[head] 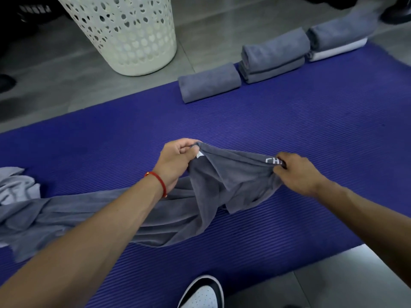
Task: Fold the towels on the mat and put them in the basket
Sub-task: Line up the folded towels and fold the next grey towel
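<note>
A: Where is our towel?

B: We pinch one edge of the grey towel (222, 178) between left hand (175, 161) and right hand (298, 172), above the mat (289, 121).

A: And the rest?

B: It trails left, nearer our left arm.

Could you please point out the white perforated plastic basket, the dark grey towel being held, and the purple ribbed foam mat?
white perforated plastic basket (124, 34), head view, on its wall
dark grey towel (233, 172), head view, stretch between the hands
purple ribbed foam mat (311, 121), head view, bare surface
</note>
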A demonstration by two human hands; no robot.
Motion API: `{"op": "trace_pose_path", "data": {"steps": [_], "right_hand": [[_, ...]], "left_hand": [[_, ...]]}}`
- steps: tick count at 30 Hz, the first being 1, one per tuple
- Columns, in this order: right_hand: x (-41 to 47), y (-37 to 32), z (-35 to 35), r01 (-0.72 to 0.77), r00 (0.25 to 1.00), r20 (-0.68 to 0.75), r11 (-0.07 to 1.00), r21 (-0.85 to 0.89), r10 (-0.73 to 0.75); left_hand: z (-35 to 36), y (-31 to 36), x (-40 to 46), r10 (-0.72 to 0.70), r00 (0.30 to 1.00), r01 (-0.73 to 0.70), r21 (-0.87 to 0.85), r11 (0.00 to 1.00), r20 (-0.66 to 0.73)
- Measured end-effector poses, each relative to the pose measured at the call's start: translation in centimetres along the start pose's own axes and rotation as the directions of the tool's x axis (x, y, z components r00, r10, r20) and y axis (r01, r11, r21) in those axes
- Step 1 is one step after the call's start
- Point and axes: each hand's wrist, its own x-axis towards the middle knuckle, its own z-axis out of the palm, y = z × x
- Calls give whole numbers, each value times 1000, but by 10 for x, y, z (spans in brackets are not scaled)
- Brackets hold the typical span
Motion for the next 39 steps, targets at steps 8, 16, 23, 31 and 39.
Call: {"op": "trace_pose_path", "data": {"steps": [8,16,23,31,39], "right_hand": [[-5,0,-7,-260,965,189,710,655,179],[12,44,-33,-68,997,-53,992,-106,63],[16,45,10,136,991,45,949,-285,-128],[-4,-60,54,631,749,430,741,-232,-504],[-4,26,21,451,845,455,831,-326,-281]], "left_hand": [[12,0,18,-84,996,84,-55,995,17],[-14,-27,3,-136,985,47,604,796,103],[-80,-113,-78,-402,916,87,977,195,-2],[-8,-57,-78,280,949,-314,546,777,147],[-35,-107,-71,269,907,94,780,619,-323]]}}
